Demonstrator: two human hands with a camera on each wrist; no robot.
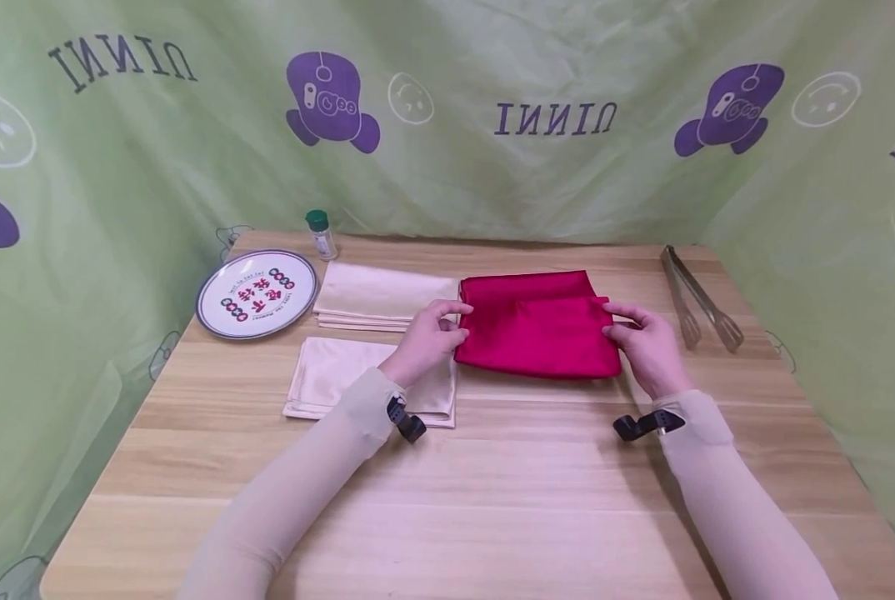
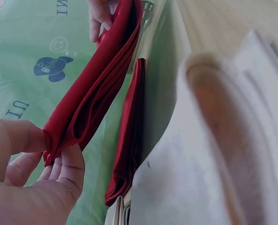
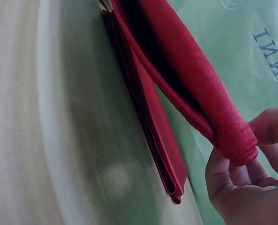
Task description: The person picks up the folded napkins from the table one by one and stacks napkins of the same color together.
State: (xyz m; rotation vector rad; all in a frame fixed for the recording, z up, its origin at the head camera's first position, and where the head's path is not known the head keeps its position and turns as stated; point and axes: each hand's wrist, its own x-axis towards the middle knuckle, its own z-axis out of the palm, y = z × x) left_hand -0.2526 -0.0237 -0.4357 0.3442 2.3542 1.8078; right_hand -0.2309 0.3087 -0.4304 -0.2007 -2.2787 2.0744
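A folded red cloth (image 1: 541, 340) with a satin sheen is held up off the table by both hands. My left hand (image 1: 428, 337) pinches its left end between thumb and fingers, and the folded layers (image 2: 90, 89) show in the left wrist view. At the opposite end my right hand (image 1: 648, 346) pinches the cloth (image 3: 195, 79) the same way. Behind and below it, a second folded red cloth (image 1: 522, 286) lies on the table, partly covered in the head view. Two folded cream cloths, one at the back (image 1: 387, 292) and one in front (image 1: 342, 367), lie to the left.
A white plate (image 1: 226, 283) with a blue rim and red print sits at the table's left edge. Near the back stands a small green-capped shaker bottle (image 1: 322, 236). Metal tongs (image 1: 695, 296) lie at the right. A green printed curtain (image 1: 447, 183) surrounds the wooden table (image 1: 492, 508).
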